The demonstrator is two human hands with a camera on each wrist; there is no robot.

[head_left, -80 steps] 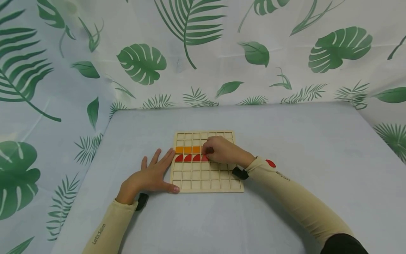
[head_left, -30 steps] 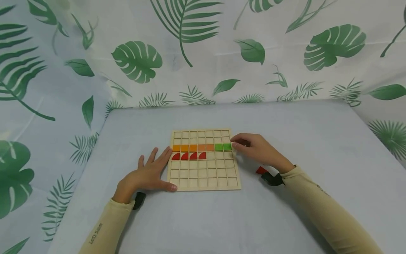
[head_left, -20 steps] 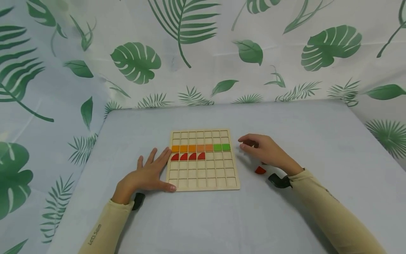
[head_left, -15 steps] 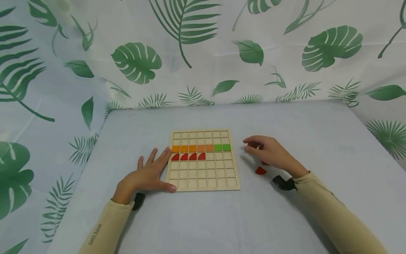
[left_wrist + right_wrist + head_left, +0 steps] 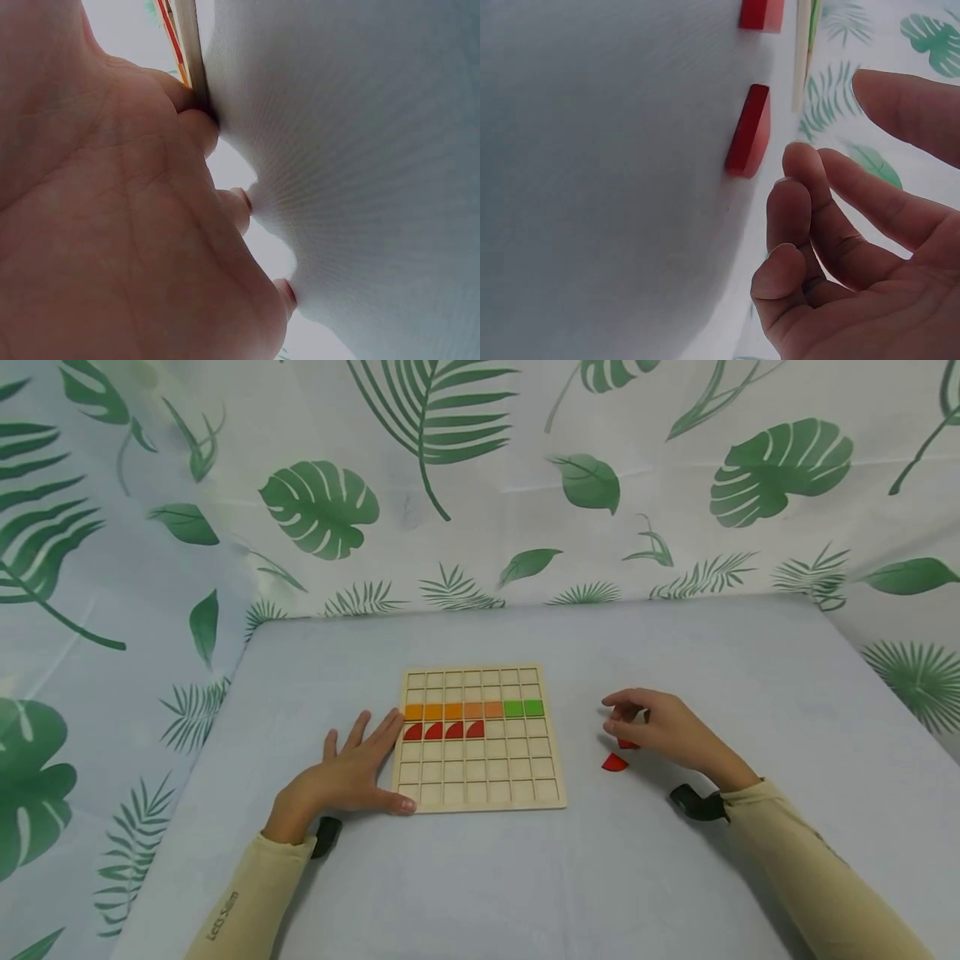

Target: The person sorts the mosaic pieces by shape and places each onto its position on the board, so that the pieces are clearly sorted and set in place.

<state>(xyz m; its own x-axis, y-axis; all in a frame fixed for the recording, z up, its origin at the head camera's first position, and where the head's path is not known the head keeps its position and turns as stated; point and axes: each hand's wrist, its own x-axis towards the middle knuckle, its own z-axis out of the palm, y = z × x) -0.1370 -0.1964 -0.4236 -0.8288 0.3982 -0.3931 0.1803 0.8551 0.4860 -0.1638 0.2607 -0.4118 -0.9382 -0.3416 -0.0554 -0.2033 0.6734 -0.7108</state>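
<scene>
A wooden grid board (image 5: 487,771) lies flat mid-table. One row has orange tiles (image 5: 433,712), peach tiles (image 5: 483,710) and green tiles (image 5: 522,708); below are several red quarter-circle tiles (image 5: 454,730). My left hand (image 5: 337,781) has its fingers spread, fingertips and thumb at the board's left edge. To the right of the board, my right hand (image 5: 663,727) hovers over the table, thumb and index finger apart and nothing between them. A loose red quarter-circle tile (image 5: 615,763) lies below its fingers; another red tile (image 5: 628,744) is partly hidden behind the thumb.
Both loose red tiles show in the right wrist view, the nearer red tile (image 5: 750,135) beside the curled fingers. A pale cloth (image 5: 480,885) covers the table. Behind it hangs a leaf-print curtain (image 5: 480,543).
My right hand has let go of the fourth red tile, left in the board, and moved right to the loose red tiles. My left hand has stayed at the board's edge.
</scene>
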